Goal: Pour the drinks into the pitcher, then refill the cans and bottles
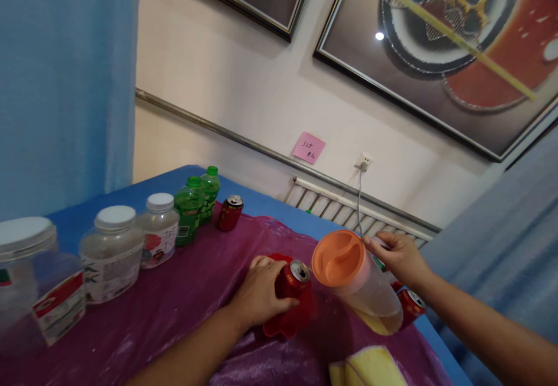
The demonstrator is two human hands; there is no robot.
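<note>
One red can [288, 282], silver-topped, in left hand [260, 294].

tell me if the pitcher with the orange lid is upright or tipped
Tipped: the right hand holds the pitcher leaning, orange lid toward the red can in the left hand, base farther away.

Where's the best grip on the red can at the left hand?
Take the red can around its side, below the silver top, probably from the left, where the left hand is. Its upright, cylindrical shape suits a wraparound hold, and the orange-lidded pitcher crowds the right.
</note>
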